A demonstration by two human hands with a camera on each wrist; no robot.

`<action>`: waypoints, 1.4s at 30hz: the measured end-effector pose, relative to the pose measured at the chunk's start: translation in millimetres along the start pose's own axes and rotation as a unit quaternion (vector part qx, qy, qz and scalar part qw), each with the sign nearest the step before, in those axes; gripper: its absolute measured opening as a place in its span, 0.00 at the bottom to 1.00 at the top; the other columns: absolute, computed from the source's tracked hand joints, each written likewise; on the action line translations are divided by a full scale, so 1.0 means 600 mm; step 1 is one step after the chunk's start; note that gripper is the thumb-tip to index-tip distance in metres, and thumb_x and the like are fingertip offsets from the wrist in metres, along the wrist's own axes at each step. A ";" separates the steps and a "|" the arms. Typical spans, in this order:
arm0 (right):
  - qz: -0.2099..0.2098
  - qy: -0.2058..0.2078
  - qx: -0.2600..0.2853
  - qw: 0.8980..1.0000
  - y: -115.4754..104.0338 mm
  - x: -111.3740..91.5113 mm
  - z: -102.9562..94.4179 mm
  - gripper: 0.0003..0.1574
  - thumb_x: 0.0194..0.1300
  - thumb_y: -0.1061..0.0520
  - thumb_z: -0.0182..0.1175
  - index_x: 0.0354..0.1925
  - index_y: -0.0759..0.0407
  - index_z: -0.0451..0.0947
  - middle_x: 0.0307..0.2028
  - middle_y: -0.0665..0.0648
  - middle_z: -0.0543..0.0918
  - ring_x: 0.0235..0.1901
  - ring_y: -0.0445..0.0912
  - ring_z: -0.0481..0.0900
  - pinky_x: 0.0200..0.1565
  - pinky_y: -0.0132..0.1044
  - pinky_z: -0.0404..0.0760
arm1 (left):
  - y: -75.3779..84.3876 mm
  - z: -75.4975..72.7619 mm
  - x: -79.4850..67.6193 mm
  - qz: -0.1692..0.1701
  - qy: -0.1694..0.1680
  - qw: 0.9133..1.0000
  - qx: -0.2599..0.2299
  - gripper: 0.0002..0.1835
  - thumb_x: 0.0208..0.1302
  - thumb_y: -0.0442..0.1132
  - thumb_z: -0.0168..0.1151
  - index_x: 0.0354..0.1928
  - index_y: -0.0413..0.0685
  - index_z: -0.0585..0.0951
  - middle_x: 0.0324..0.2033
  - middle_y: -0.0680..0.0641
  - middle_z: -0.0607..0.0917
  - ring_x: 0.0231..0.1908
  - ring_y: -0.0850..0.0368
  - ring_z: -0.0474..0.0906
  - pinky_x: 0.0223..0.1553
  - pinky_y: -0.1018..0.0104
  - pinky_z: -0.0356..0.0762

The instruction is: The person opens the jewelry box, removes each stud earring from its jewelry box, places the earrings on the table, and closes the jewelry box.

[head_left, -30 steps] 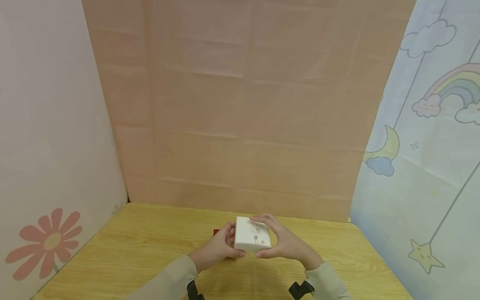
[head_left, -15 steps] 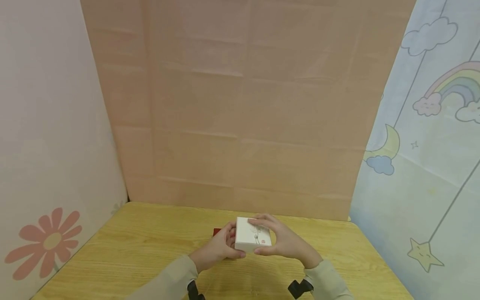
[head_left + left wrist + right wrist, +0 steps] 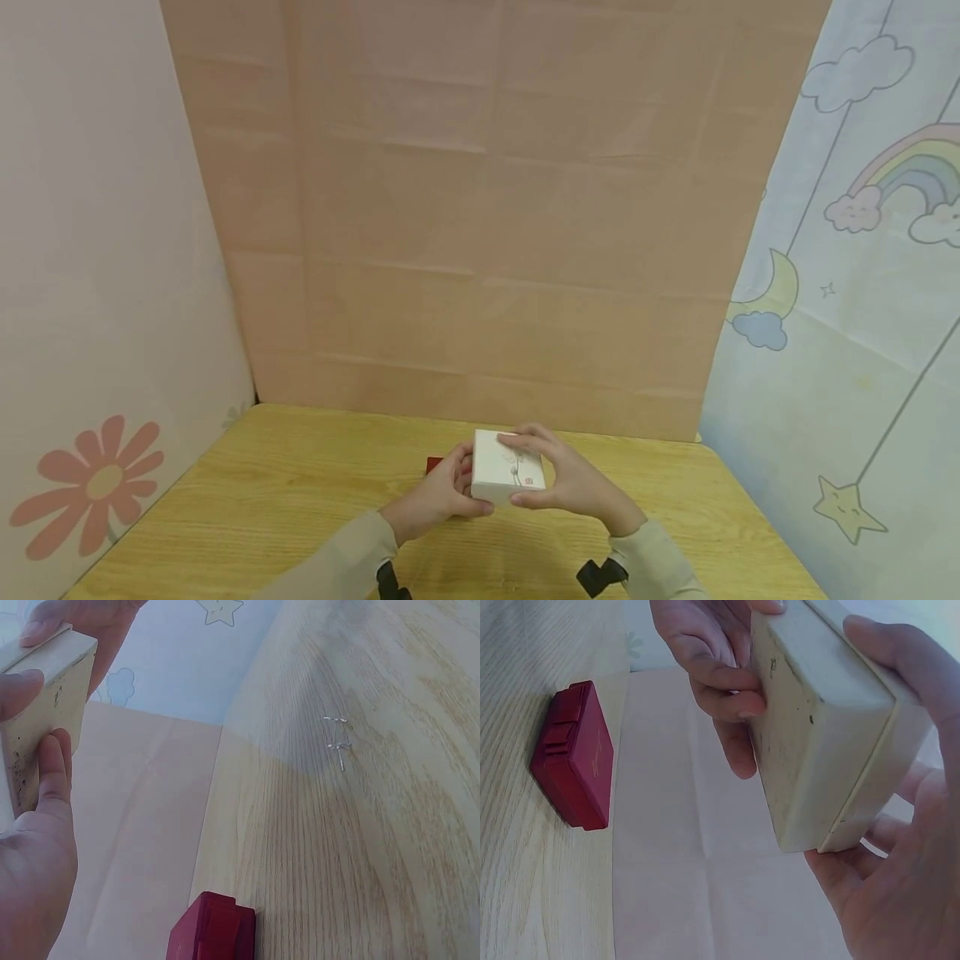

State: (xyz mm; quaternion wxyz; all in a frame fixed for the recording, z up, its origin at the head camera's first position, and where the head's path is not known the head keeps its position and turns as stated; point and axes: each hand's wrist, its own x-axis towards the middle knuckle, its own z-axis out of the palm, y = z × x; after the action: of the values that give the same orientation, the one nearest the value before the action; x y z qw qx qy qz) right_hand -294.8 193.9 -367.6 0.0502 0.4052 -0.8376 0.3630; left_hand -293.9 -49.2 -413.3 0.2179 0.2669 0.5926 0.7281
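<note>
So the thing in play is a small white cardboard-looking box (image 3: 493, 460), up off the tabletop (image 3: 300, 500) and held between both hands, near the middle of the bottom part of the head view. Top has a thin plant drawing with a little red stamp mark in one corner; underside is pretty scuffed, dark specks all over it.

Both hands are grasping it. Left hand (image 3: 442, 493) has the base, thumb on the side and fingers against that worn underside. Right hand (image 3: 570, 483) is wrapped round the lid part (image 3: 877, 761), finger and thumb gripping it on opposite sides. You can see the seam between lid and base in the right wrist view, and the lid's on.

My read: this is the get-a-grip-on-each-half stage. If the lid's meant to come off, I'd say it calls for a steady left hand and a straight, even pull from the right, since a tight sleeve could jam if tilted.

Further out, there's a red box (image 3: 585, 761) with gold lettering on the tabletop, past the left hand and mostly hidden behind it from the head view. Some thin shiny bits (image 3: 339, 742) show on the wood too, can't tell what they are. Behind it all there's a creased tan backdrop (image 3: 487, 208).
</note>
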 end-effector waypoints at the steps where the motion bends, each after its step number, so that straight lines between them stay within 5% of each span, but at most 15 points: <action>1: -0.003 0.002 0.004 1.000 0.000 0.000 -0.001 0.43 0.55 0.47 0.72 0.67 0.47 0.67 0.63 0.51 0.67 0.60 0.50 0.67 0.55 0.52 0.72 | 0.000 0.001 0.000 0.000 0.001 1.000 0.000 0.48 0.57 0.28 0.68 0.72 0.44 0.49 0.64 0.42 0.67 0.62 0.50 0.70 0.58 0.64 0.74; 10: -0.020 0.034 0.080 0.996 -0.001 -0.011 -0.030 0.43 0.59 0.61 0.68 0.70 0.51 0.63 0.66 0.56 0.64 0.54 0.44 0.67 0.46 0.37 0.76 | 0.003 0.010 -0.002 0.006 0.013 1.000 0.001 0.45 0.54 0.26 0.70 0.69 0.43 0.53 0.60 0.43 0.71 0.59 0.51 0.72 0.59 0.60 0.74; 16: -0.043 0.093 0.042 0.994 0.004 -0.023 -0.065 0.45 0.56 0.64 0.69 0.69 0.55 0.63 0.65 0.58 0.65 0.54 0.41 0.67 0.49 0.34 0.75 | 0.004 0.007 -0.003 0.020 0.028 0.999 -0.008 0.44 0.52 0.19 0.67 0.67 0.40 0.54 0.59 0.42 0.72 0.58 0.52 0.74 0.56 0.62 0.76; 23: -0.019 0.105 0.027 0.994 0.049 -0.051 -0.087 0.43 0.57 0.65 0.67 0.69 0.59 0.64 0.62 0.62 0.67 0.50 0.40 0.69 0.46 0.32 0.75 | 0.005 -0.002 -0.005 0.032 0.035 0.999 -0.002 0.43 0.51 0.18 0.66 0.65 0.39 0.53 0.58 0.43 0.72 0.55 0.53 0.75 0.53 0.66 0.77; 32: 0.086 0.068 0.002 0.994 0.111 -0.083 -0.078 0.40 0.59 0.54 0.68 0.67 0.52 0.67 0.58 0.59 0.71 0.46 0.41 0.71 0.46 0.34 0.74 | 0.006 -0.006 -0.009 0.032 0.039 0.999 0.004 0.44 0.51 0.18 0.66 0.66 0.39 0.53 0.58 0.44 0.73 0.55 0.53 0.76 0.51 0.65 0.78; 36: 0.118 0.019 0.005 0.993 0.130 -0.091 -0.057 0.39 0.59 0.50 0.68 0.67 0.51 0.67 0.59 0.60 0.71 0.42 0.42 0.72 0.41 0.36 0.76 | 0.006 -0.006 -0.011 0.035 0.038 0.999 0.008 0.42 0.51 0.17 0.65 0.64 0.38 0.53 0.57 0.44 0.73 0.54 0.54 0.77 0.50 0.65 0.79; 42: 0.145 -0.041 -0.013 0.989 0.149 -0.097 -0.011 0.37 0.58 0.44 0.68 0.64 0.49 0.71 0.60 0.56 0.71 0.49 0.46 0.70 0.47 0.41 0.71 | 0.003 -0.005 -0.009 0.041 0.033 0.999 0.013 0.41 0.51 0.17 0.64 0.64 0.37 0.54 0.57 0.43 0.73 0.54 0.55 0.76 0.51 0.66 0.78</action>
State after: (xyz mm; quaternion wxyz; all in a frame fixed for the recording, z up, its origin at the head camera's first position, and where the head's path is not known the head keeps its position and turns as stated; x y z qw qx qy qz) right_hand -321.3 272.2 -435.4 -0.0324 0.2935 -0.8933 0.3387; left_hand -291.5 -55.1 -412.8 0.1645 0.2695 0.5972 0.7374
